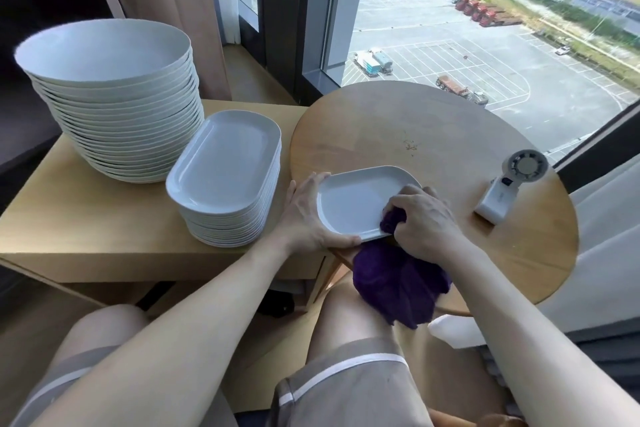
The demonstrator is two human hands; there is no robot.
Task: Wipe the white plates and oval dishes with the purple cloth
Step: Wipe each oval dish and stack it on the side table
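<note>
White handheld fan [508, 188] lying at three o'clock on the round table [433, 128]; side table [69, 222] at nine; window [485, 31] at one.

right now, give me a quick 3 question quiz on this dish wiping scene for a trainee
1. True or false: the left hand grips one end of the single oval dish.
2. What does the right hand press onto that dish? A) purple cloth B) sponge C) paper towel
3. On the side table, which stands taller: the stack of round plates or the stack of oval dishes?

Key: 1 true; 2 A; 3 stack of round plates.
</note>
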